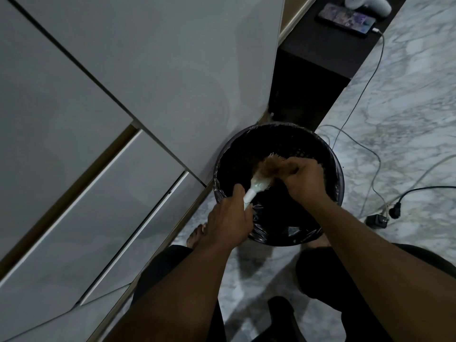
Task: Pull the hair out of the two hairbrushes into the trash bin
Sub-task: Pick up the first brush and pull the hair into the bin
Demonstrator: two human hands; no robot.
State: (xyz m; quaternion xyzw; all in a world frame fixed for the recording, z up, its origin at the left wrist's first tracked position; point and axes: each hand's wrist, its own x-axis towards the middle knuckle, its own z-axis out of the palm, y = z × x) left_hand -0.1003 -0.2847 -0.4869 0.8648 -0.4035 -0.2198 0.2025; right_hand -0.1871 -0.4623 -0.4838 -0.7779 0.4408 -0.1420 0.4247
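A pale green hairbrush [256,185] is held over the black trash bin [249,141], which is lined with a plastic bag. My left hand [229,218] is closed around the brush handle at the bin's near left rim. A clump of brown hair [267,165] sits on the bristles at the brush head. My right hand [304,178] is over the bin with its fingers pinched on that hair. Only one hairbrush is in view.
White cabinet doors [123,119] fill the left side. A dark low shelf [328,45] behind the bin carries a phone [345,19] on a charging cable and a white device [367,2]. Cables and a plug [394,213] lie on the marble floor at right. My bare foot [196,234] stands by the bin.
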